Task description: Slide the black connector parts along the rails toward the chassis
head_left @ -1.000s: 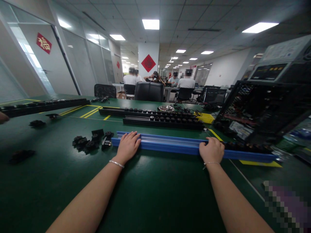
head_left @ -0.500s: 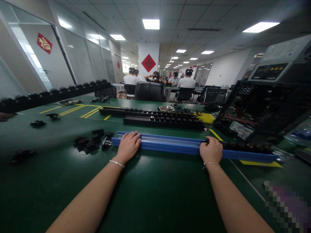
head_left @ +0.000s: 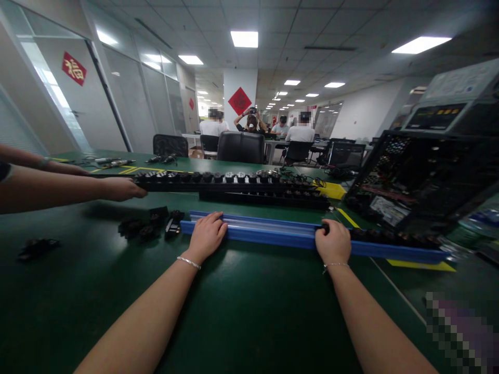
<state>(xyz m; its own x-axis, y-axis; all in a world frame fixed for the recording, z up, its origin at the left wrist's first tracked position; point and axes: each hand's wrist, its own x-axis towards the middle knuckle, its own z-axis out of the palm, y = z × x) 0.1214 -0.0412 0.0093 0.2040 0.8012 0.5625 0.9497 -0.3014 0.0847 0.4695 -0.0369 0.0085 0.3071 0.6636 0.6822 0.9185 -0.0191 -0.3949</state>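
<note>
A long blue channel [head_left: 268, 239] lies across the green table in front of me. My left hand [head_left: 208, 232] grips its left part, the fingers bent over the wall. Farther right, my right hand [head_left: 333, 240] is closed around a small black part [head_left: 325, 227] in the channel's groove; most of that part is hidden by the fingers. To the right of this hand, a row of black parts [head_left: 397, 237] sits in the channel. Loose black parts [head_left: 142, 228] lie beside the channel's left end.
From the left, a co-worker's hand [head_left: 122, 188] holds a long black rail [head_left: 218, 186] carrying round black parts. Another black rail [head_left: 265, 199] lies behind the blue channel. An open computer case [head_left: 421, 176] stands at right, near a yellow tray [head_left: 331, 189]. Several people sit farther back.
My right hand has slid slightly left along the channel with the black part. My left hand stays put. The co-worker's black rail has swung right and down, over the rails behind.
</note>
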